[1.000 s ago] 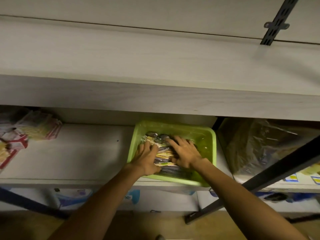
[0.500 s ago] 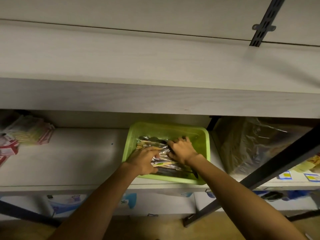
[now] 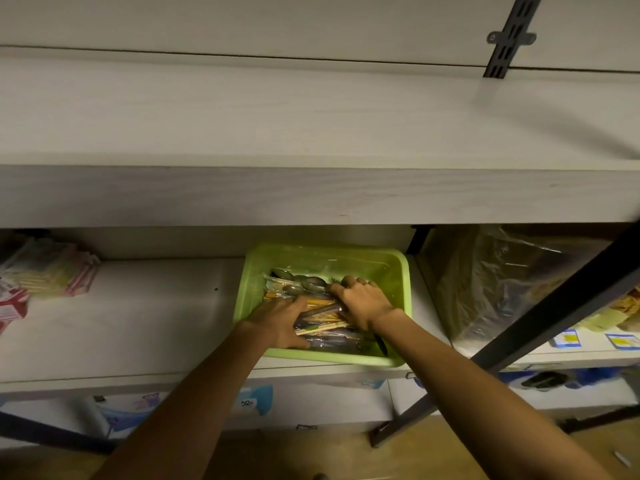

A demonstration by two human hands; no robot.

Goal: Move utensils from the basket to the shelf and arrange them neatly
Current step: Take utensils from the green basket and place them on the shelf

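Utensils [image 3: 311, 308] are heaped in a lime-green plastic basket [image 3: 401, 292], which is set on the lower shelf [image 3: 138, 327] beneath a thick pale wooden board [image 3: 311, 192]. The pile is made up of pale wooden sticks or handles wrapped in clear film, lying roughly across the basket, with several dull metal spoon bowls [image 3: 308, 283] seen at the far side and a dark handle poking out near the front right corner. The film is glossy and catches the light, so single pieces are hard to tell apart.

At the far left of the lower shelf, packets in red, white and yellow [image 3: 45, 271] are stacked, well apart from the basket. A bare stretch of shelf lies between them.

The left hand [image 3: 282, 323] is laid on the left part of the pile, palm down; its fingers are curled over the wrapped bundle, and whether anything is truly gripped cannot be told. The right hand [image 3: 363, 303] is placed further back and to the right, its fingers bent down and closed around the utensils near the spoon bowls.

To the right of the basket, a large clear plastic bag [image 3: 502, 282] is seen on the same shelf, crossed by a dark diagonal metal bar [image 3: 554, 306]. A slotted black rail [image 3: 509, 32] is fixed to the wall at upper right.
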